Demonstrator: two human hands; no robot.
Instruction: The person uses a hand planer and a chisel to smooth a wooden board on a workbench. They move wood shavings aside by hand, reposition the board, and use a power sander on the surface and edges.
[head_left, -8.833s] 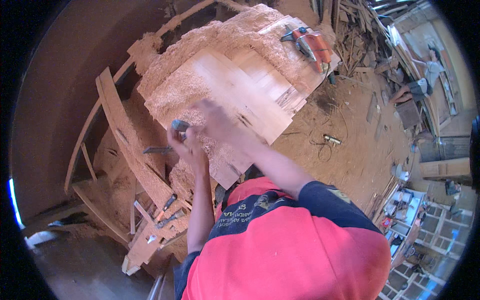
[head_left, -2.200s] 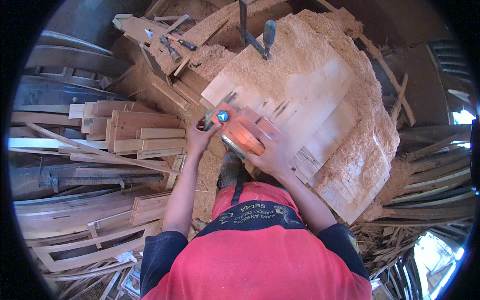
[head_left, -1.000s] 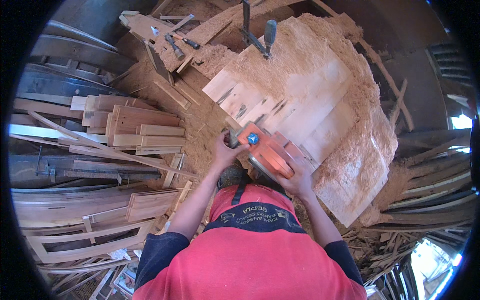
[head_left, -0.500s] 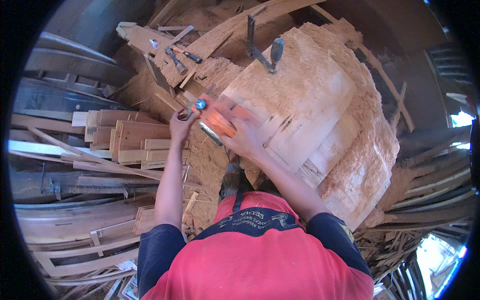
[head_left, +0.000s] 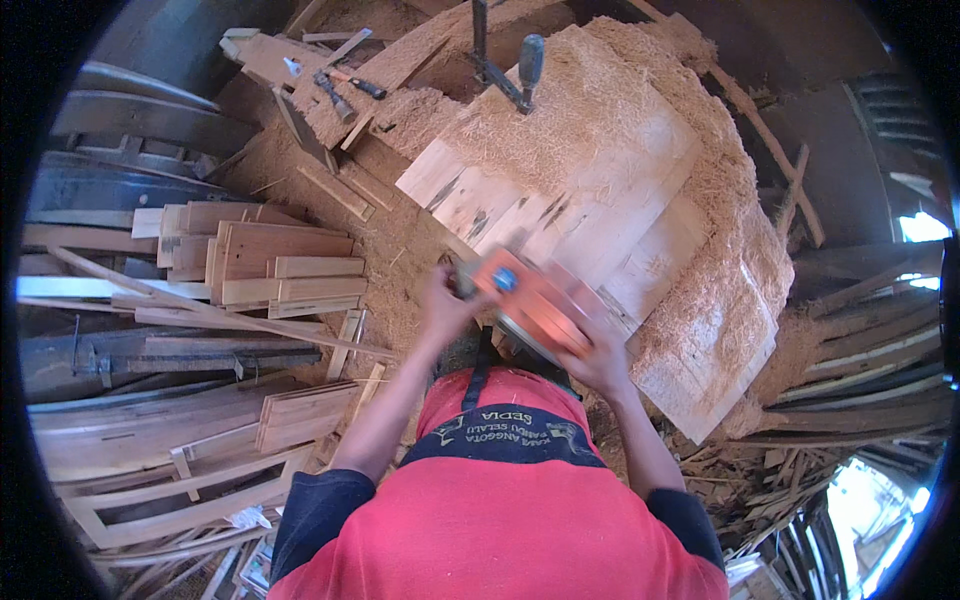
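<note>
An orange electric hand planer [head_left: 540, 312] with a blue round part is at the near-left edge of a light wooden panel [head_left: 600, 225]. My right hand [head_left: 597, 352] is closed round its rear end. My left hand [head_left: 447, 308] is closed at its front end, where a dark part shows between the fingers; motion smears this a little. The planer is slightly blurred, and whether its sole touches the wood is hidden. A clamp [head_left: 531, 62] with a grey handle stands at the panel's far edge. Wood shavings [head_left: 570, 120] lie thick over the panel's far part.
A hammer [head_left: 335, 95] and an orange-and-black handled tool [head_left: 360, 84] lie on a shaving-strewn board at the far left. Stacked wooden boards [head_left: 275, 255] stand on the left. Long planks [head_left: 870, 370] line the right side. A loose pile of shavings [head_left: 735, 230] borders the panel.
Both hands have moved right and nearer my body with the planer, from the panel's left corner along its near-left edge. The view has shifted slightly.
</note>
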